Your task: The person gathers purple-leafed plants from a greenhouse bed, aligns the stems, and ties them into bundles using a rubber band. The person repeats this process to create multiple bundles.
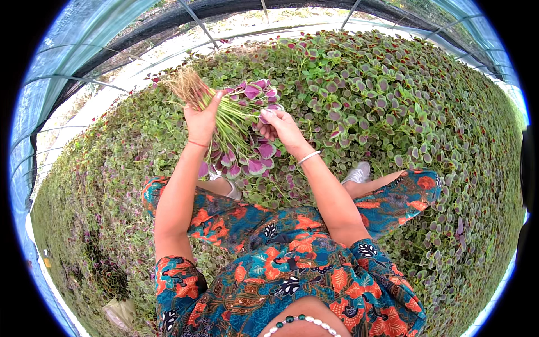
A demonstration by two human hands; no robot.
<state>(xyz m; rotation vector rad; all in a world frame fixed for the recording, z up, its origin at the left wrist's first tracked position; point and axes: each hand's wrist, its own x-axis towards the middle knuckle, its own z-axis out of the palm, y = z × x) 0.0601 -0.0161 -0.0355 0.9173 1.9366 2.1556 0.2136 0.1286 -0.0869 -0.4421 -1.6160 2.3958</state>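
Note:
My left hand [202,120] grips a thick bunch of red amaranth plants [229,118] around the lower stems, thumb across the front. Pale brown roots [185,84] stick out beyond that hand to the upper left. Purple leaves with green edges fan out at the other end, towards the right and down. At the leafy side is my right hand [278,128], its fingers curled and its thumb and forefinger close together by a leaf. Whether it pinches a leaf or stem, I cannot tell.
Dense amaranth plants [358,97] surround me, lower on the left. My shoes [358,172] stand among them. Ahead, a pale strip [168,52] borders the bed beneath metal hoops [196,21] and blue-green sheeting [80,40]. A pale plastic bag [120,314] lies at lower left.

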